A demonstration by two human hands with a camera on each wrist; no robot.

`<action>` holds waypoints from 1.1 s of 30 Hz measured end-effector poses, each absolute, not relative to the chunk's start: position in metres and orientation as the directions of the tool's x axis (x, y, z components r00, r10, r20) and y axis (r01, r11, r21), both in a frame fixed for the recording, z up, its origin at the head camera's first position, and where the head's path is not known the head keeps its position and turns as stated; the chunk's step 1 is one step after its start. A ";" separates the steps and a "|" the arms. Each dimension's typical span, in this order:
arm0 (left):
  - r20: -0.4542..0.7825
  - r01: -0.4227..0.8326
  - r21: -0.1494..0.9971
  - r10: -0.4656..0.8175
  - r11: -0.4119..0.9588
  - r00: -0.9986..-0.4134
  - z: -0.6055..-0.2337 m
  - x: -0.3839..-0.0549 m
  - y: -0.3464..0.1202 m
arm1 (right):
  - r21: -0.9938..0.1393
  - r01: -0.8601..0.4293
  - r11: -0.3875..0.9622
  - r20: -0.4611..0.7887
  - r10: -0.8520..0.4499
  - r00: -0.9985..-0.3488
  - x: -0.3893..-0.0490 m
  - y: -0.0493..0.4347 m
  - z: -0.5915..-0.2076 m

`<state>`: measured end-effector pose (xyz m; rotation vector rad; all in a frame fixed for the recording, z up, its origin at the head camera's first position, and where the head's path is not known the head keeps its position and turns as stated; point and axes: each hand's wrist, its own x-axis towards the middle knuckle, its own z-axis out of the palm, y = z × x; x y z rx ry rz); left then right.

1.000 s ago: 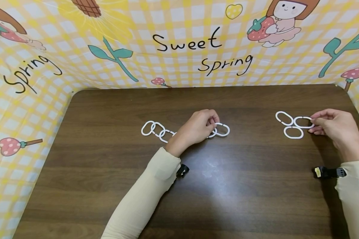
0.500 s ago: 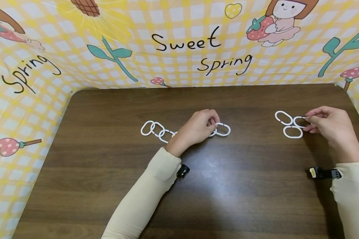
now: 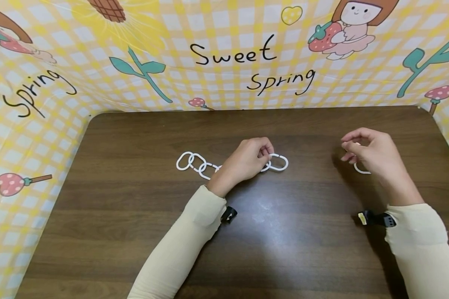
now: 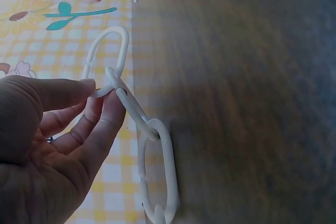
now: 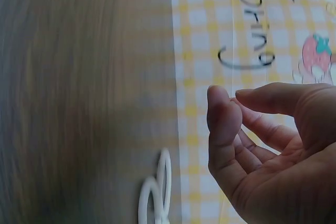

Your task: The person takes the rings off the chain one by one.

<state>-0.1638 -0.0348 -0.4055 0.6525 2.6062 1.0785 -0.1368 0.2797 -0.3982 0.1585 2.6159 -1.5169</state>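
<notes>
A chain of white plastic oval links [image 3: 200, 160] lies across the table, its middle hidden under my left forearm. My left hand [image 3: 248, 158] pinches the chain's right-hand end link [image 3: 282, 168] between thumb and fingers. In the left wrist view this end link [image 4: 125, 51] stands up from the fingertips, with further links hanging below. My right hand [image 3: 378, 155] hovers over the loose white links [image 3: 361, 169] on the right, mostly covering them. Its thumb and fingers are loosely bent with nothing between them in the right wrist view, where two loose links [image 5: 165, 177] show below.
The brown wooden table [image 3: 303, 249] meets a yellow checked cloth backdrop [image 3: 224, 83] along its far edge. The same cloth rises on the left side. A black band [image 3: 376, 219] circles the right wrist, and another black device [image 3: 229, 214] sits at the left wrist.
My right hand has let go of the rightmost loose link and moved left over the other loose links. My left hand stays in place on the chain.
</notes>
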 end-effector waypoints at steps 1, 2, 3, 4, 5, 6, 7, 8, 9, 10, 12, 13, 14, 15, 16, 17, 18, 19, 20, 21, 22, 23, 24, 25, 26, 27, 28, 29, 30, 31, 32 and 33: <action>-0.054 0.309 0.714 0.489 0.628 -0.871 -0.405 -0.164 -0.035 | -0.855 0.132 0.501 -0.140 0.023 -0.990 -0.137 0.275 -0.398; -0.054 0.308 0.714 0.488 0.629 -0.871 -0.405 -0.164 -0.035 | -0.858 0.127 0.497 -0.140 0.011 -0.990 -0.137 0.271 -0.398; -0.055 0.306 0.714 0.487 0.629 -0.872 -0.406 -0.164 -0.035 | -0.862 0.120 0.493 -0.139 -0.001 -0.990 -0.136 0.267 -0.398; -0.056 0.303 0.716 0.485 0.629 -0.873 -0.405 -0.164 -0.035 | -0.866 0.108 0.487 -0.131 -0.013 -0.991 -0.136 0.263 -0.398; -0.059 0.301 0.716 0.484 0.629 -0.873 -0.405 -0.164 -0.034 | -0.874 0.098 0.477 -0.126 -0.027 -0.992 -0.136 0.259 -0.398; -0.061 0.299 0.717 0.483 0.630 -0.873 -0.405 -0.164 -0.034 | -0.876 0.090 0.474 -0.123 -0.039 -0.992 -0.135 0.255 -0.399; -0.063 0.296 0.718 0.482 0.630 -0.874 -0.405 -0.164 -0.034 | -0.879 0.086 0.469 -0.124 -0.051 -0.991 -0.135 0.251 -0.399; -0.064 0.294 0.719 0.482 0.629 -0.874 -0.405 -0.163 -0.034 | -0.882 0.081 0.465 -0.124 -0.064 -0.990 -0.134 0.247 -0.400; -0.066 0.291 0.721 0.481 0.629 -0.874 -0.404 -0.163 -0.034 | -0.884 0.072 0.462 -0.120 -0.075 -0.990 -0.134 0.243 -0.400; -0.067 0.289 0.722 0.479 0.629 -0.875 -0.404 -0.163 -0.034 | -0.886 0.067 0.460 -0.119 -0.085 -0.989 -0.134 0.240 -0.401; -0.065 0.285 0.725 0.474 0.627 -0.878 -0.404 -0.163 -0.034 | -0.892 0.062 0.448 -0.121 -0.105 -0.987 -0.133 0.233 -0.403; -0.064 0.283 0.727 0.472 0.626 -0.879 -0.404 -0.164 -0.034 | -0.898 0.059 0.436 -0.121 -0.115 -0.986 -0.132 0.230 -0.404; -0.063 0.281 0.729 0.470 0.624 -0.881 -0.404 -0.164 -0.034 | -0.903 0.056 0.425 -0.121 -0.126 -0.985 -0.132 0.227 -0.404; -0.062 0.279 0.730 0.467 0.623 -0.882 -0.405 -0.164 -0.034 | -0.909 0.056 0.413 -0.121 -0.134 -0.984 -0.132 0.224 -0.405; -0.060 0.277 0.732 0.465 0.622 -0.883 -0.405 -0.164 -0.034 | -0.914 0.058 0.400 -0.124 -0.140 -0.982 -0.132 0.221 -0.406; -0.059 0.276 0.734 0.464 0.620 -0.884 -0.405 -0.165 -0.034 | -0.920 0.062 0.388 -0.128 -0.145 -0.981 -0.131 0.218 -0.407; -0.058 0.276 0.736 0.464 0.618 -0.884 -0.406 -0.165 -0.034 | -0.925 0.066 0.375 -0.131 -0.149 -0.980 -0.131 0.216 -0.408; -0.058 0.275 0.738 0.464 0.617 -0.884 -0.406 -0.165 -0.035 | -0.926 0.070 0.371 -0.135 -0.152 -0.979 -0.131 0.213 -0.408; -0.056 0.275 0.741 0.464 0.613 -0.884 -0.406 -0.165 -0.035 | -0.928 0.074 0.365 -0.139 -0.156 -0.978 -0.131 0.211 -0.409; -0.055 0.274 0.742 0.463 0.612 -0.885 -0.407 -0.166 -0.035 | -0.929 0.078 0.362 -0.144 -0.159 -0.977 -0.131 0.208 -0.409; -0.054 0.273 0.743 0.462 0.611 -0.885 -0.407 -0.166 -0.035 | -0.930 0.082 0.360 -0.148 -0.161 -0.976 -0.131 0.206 -0.410; -0.054 0.272 0.744 0.460 0.610 -0.886 -0.407 -0.166 -0.035 | -0.930 0.084 0.357 -0.152 -0.166 -0.974 -0.131 0.203 -0.410; -0.053 0.270 0.746 0.458 0.609 -0.887 -0.407 -0.166 -0.035 | -0.931 0.084 0.354 -0.153 -0.172 -0.973 -0.131 0.201 -0.411; -0.053 0.267 0.747 0.456 0.608 -0.888 -0.408 -0.166 -0.035 | -0.932 0.084 0.353 -0.155 -0.176 -0.972 -0.131 0.199 -0.411; -0.053 0.266 0.747 0.454 0.609 -0.890 -0.408 -0.167 -0.035 | -0.933 0.085 0.350 -0.156 -0.180 -0.971 -0.131 0.197 -0.411; -0.054 0.264 0.748 0.453 0.609 -0.890 -0.408 -0.167 -0.035 | -0.933 0.086 0.350 -0.158 -0.183 -0.970 -0.131 0.196 -0.412; -0.054 0.263 0.749 0.453 0.608 -0.890 -0.408 -0.167 -0.035 | -0.933 0.089 0.349 -0.162 -0.186 -0.969 -0.131 0.194 -0.412; -0.055 0.263 0.750 0.453 0.607 -0.890 -0.408 -0.167 -0.035 | -0.934 0.092 0.345 -0.165 -0.190 -0.968 -0.131 0.192 -0.412; -0.055 0.263 0.751 0.453 0.606 -0.890 -0.408 -0.167 -0.035 | -0.935 0.093 0.342 -0.167 -0.193 -0.967 -0.132 0.191 -0.413; -0.056 0.262 0.752 0.454 0.605 -0.889 -0.408 -0.168 -0.035 | -0.936 0.094 0.339 -0.168 -0.196 -0.966 -0.132 0.189 -0.413; -0.056 0.261 0.753 0.455 0.604 -0.889 -0.409 -0.168 -0.035 | -0.938 0.095 0.335 -0.169 -0.200 -0.965 -0.132 0.188 -0.414; -0.057 0.260 0.755 0.455 0.602 -0.889 -0.409 -0.168 -0.034 | -0.939 0.094 0.330 -0.168 -0.203 -0.965 -0.132 0.186 -0.414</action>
